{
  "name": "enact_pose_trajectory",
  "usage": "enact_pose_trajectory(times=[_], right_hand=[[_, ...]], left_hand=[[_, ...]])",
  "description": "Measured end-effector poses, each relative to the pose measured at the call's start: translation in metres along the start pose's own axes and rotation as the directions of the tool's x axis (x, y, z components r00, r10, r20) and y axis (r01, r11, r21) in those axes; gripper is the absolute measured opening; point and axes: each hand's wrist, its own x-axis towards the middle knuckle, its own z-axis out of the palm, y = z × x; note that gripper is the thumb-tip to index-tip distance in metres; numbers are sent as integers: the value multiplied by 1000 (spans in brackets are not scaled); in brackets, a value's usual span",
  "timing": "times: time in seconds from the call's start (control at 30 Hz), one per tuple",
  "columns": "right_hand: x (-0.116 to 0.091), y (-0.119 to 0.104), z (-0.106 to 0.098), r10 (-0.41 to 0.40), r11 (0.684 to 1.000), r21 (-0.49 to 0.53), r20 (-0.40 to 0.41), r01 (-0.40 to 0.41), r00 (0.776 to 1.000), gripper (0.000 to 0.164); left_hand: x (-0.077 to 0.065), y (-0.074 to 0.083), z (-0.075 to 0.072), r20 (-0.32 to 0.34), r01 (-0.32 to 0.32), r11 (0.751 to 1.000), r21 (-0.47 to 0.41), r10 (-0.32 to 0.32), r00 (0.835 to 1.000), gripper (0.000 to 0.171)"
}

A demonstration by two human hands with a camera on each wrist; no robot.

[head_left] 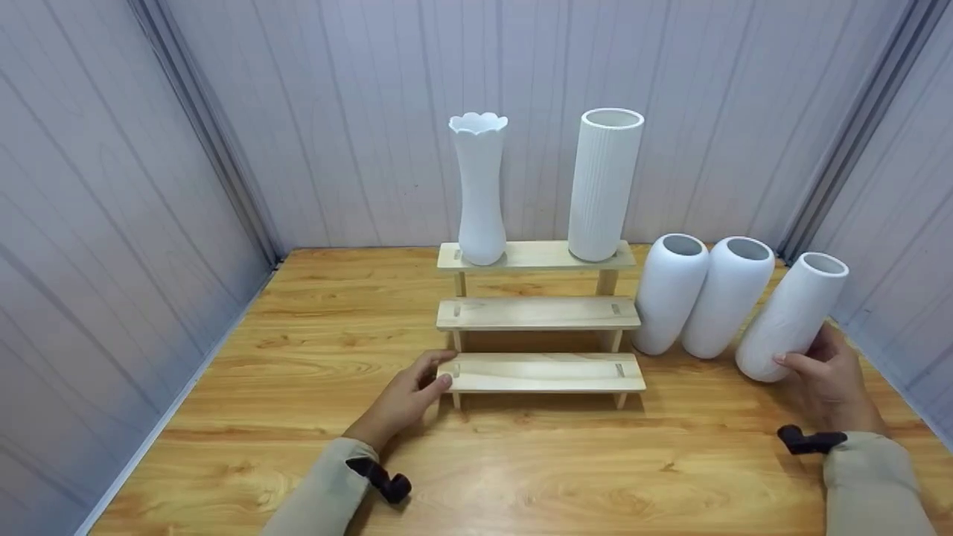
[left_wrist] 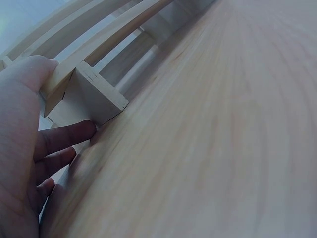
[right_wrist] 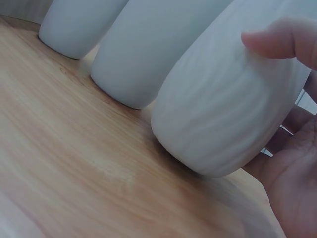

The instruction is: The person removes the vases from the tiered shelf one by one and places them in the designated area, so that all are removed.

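Note:
My right hand (head_left: 834,372) grips the lower part of a white vase with wavy relief (head_left: 793,316), thumb in front and fingers behind. In the right wrist view its base is at the tabletop; whether it touches I cannot tell. To its left, two smooth white vases (head_left: 672,294) stand upright side by side. My left hand (head_left: 402,394) holds the left end of the lowest step of a three-step wooden stand (head_left: 547,372), its thumb on the board and fingers by the leg. On the top step are a scallop-rimmed vase (head_left: 480,190) and a ribbed cylindrical vase (head_left: 607,186).
The wood-grain table (head_left: 320,327) extends around the stand. Pale panelled walls (head_left: 357,119) close off the back and both sides. Dark wrist-worn devices (head_left: 808,441) sit over both sleeves. The right-hand vases stand close beside the stand's right end.

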Motion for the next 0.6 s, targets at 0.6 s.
enact_pose_trajectory(times=[0.6], right_hand=[[2,8,-5,53,998,-20,22,-52,998,72]], left_hand=[[0,0,1,-9,-11,1000,4,11,1000,41]])
